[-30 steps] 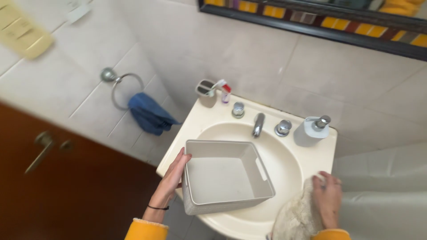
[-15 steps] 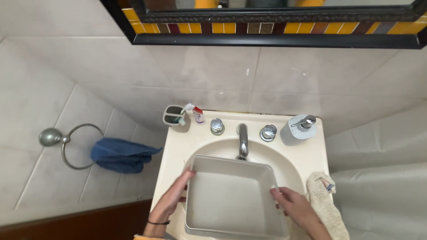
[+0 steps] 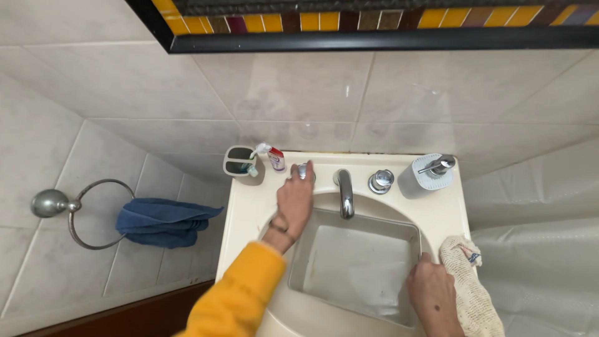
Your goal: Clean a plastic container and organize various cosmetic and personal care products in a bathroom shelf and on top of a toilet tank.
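Note:
A grey plastic basket (image 3: 355, 268) sits in the cream sink basin (image 3: 249, 209) under the chrome spout (image 3: 345, 192). My left hand (image 3: 296, 201), in a yellow sleeve, reaches to the left tap handle (image 3: 305, 170) and its fingers rest on it. My right hand (image 3: 429, 292) grips the basket's right rim. A beige knitted cloth (image 3: 469, 281) lies on the sink's right edge, beside that hand.
A right tap handle (image 3: 381, 180) and a white soap dispenser (image 3: 424, 175) stand at the back of the sink. A grey toothbrush holder (image 3: 239, 163) and a small tube (image 3: 276, 159) sit at the back left. A blue towel (image 3: 163, 219) hangs from a wall ring.
My left hand has left the basket's side and moved up to the left tap handle. The basket has settled lower in the basin, with my right hand on its rim.

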